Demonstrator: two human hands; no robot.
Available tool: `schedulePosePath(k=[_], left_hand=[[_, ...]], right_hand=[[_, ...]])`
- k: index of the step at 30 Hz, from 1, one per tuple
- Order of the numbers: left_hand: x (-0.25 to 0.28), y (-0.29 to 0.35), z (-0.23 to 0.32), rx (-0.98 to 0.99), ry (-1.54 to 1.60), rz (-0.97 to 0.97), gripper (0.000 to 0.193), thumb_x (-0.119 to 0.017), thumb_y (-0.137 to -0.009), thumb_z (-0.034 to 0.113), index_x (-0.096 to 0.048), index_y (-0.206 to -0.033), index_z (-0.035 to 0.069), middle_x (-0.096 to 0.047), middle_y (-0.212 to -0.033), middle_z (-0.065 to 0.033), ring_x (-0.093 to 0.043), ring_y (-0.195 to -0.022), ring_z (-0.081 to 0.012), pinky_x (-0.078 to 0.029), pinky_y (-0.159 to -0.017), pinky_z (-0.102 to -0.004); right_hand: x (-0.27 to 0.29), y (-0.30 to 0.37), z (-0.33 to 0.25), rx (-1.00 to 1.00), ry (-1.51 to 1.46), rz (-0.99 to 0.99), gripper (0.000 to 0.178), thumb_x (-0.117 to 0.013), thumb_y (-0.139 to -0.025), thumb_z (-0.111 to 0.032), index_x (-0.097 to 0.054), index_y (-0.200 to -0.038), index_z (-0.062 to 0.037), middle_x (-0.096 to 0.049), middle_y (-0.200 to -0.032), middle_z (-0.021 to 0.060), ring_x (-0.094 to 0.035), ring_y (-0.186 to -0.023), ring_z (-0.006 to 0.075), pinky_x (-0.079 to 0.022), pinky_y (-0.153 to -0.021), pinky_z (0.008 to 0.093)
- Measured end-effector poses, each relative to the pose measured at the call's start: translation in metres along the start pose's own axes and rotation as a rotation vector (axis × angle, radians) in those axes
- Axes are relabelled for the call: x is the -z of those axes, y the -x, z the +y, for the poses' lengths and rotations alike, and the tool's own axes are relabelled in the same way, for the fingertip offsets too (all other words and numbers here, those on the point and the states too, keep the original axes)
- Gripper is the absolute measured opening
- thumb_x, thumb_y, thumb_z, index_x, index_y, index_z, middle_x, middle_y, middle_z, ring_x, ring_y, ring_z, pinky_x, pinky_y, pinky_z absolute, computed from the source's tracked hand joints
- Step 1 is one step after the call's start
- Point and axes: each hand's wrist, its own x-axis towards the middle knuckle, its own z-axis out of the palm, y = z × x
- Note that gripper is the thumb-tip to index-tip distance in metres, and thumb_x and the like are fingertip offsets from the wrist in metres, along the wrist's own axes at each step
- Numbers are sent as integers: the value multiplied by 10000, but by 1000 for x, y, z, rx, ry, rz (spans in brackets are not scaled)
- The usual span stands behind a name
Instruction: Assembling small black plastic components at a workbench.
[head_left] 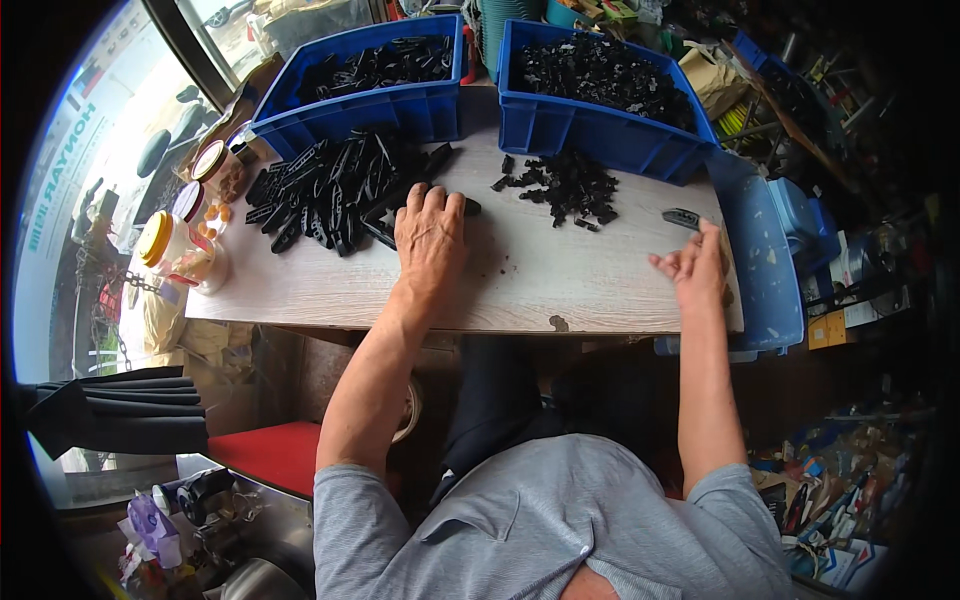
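Note:
My left hand [430, 240] is palm down at the right edge of a heap of long black plastic pieces [335, 190]. Its fingers lie close together over a black piece [473, 208], whose end sticks out on the right; the grip underneath is hidden. Toward the table's right edge is my right hand [690, 265], its thumb and index finger apart and the other fingers bent. A long black plastic piece [682, 217] is just beyond the index fingertip, apparently loose from the hand. A pile of small black parts [570, 188] lies between the hands, farther back.
Two blue bins stand at the back: the left bin [400, 112] holds long black pieces, the right bin [610, 143] small black parts. Lidded jars [180, 250] line the table's left edge. Against its right side is a light-blue tub [770, 290].

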Motion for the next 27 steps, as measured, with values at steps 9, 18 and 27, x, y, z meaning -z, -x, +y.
schedulePosePath(k=[9, 18, 27], left_hand=[[15, 6, 19, -112, 179, -120, 361, -698, -684, 79, -635, -1032, 151, -600, -941, -70, -569, -909, -273, -502, -743, -382], [24, 22, 32, -210, 190, -179, 396, -700, -735, 94, -674, -1117, 193, -627, -960, -48, -571, -901, -258, -513, -710, -357], [23, 13, 38, -5, 305, 49, 197, -708, -840, 231, -636, -972, 104, -601, -849, -115, -555, -836, -307, -476, -703, -398]], right_hand=[[-3, 0, 8, -16, 261, -77, 226, -693, -874, -239, -630, -984, -52, -349, -452, -15, -466, -402, 122, -592, -576, 399], [-55, 14, 20, -40, 688, -305, 185, -755, -823, -215, -710, -932, -71, -503, -556, 1, -451, -397, 94, -507, -418, 289], [-77, 18, 23, 71, 1009, -316, 183, -748, -807, -210, -727, -933, -79, -595, -709, 29, -443, -408, 104, -403, -338, 270]])
